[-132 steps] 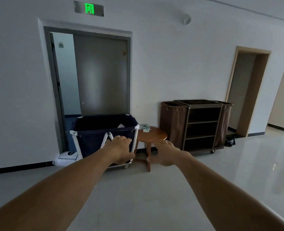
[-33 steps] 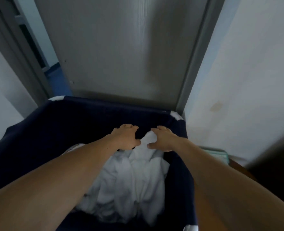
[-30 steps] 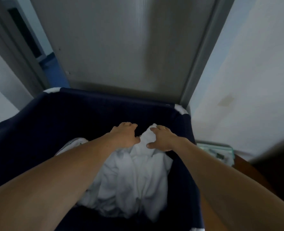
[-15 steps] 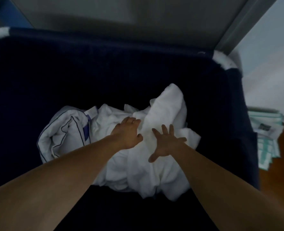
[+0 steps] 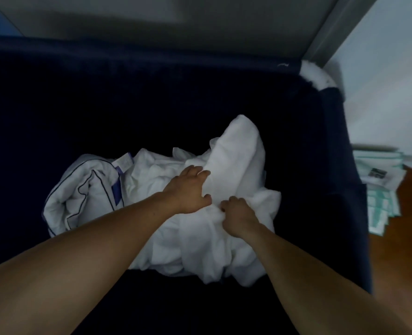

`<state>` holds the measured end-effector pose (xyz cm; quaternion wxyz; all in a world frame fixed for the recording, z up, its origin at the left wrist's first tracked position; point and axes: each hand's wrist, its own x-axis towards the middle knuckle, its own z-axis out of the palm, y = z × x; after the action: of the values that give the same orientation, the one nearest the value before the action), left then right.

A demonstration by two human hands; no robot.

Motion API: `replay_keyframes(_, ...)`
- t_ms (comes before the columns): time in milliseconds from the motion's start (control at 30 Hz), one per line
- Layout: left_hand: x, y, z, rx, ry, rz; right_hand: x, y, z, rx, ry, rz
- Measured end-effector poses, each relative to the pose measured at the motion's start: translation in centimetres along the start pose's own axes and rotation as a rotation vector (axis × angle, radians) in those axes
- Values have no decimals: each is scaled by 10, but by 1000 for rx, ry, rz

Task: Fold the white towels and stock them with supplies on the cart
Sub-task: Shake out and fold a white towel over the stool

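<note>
White towels (image 5: 238, 155) lie crumpled on the bottom of the navy laundry bin (image 5: 332, 165), their raised fold running away from both hands. Right hand (image 5: 236, 212) pinches the cloth (fingers curled); left hand (image 5: 188, 187), just beside, seems only pressing flat.

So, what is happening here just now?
A person reaches into a navy laundry bin where a heap of white towels lies. The right hand grips a fold of the heap, and the left hand rests on it close beside. Nothing is lifted out or folded yet. White bedding with dark piping lies left of the heap; green-and-white packets lie on a wooden table outside the bin.
</note>
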<state>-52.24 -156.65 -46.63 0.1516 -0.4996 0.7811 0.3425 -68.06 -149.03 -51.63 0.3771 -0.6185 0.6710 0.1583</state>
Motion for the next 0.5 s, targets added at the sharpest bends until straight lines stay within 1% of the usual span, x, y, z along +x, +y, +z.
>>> replay_keyframes(100,-11,14,-24,-58,-35,58,-20,-5,-30,243,94,10)
replay_keyframes(133,-17,20,-32,-76,-50,73,-28,-4,-45,290,145,4)
replay_keyframes(233,-33,32,-54,-136,-86,84,-52,-4,-97,303,287,-21)
replay_keyframes(300,-43,44,-67,-143,-78,91,-73,-1,-131,332,380,-81)
replay_keyframes(367,-53,60,-79,-159,-33,108,-97,3,-159,383,463,-119)
replay_keyframes(500,-83,107,-103,-320,136,213,-152,9,-203,523,589,-231)
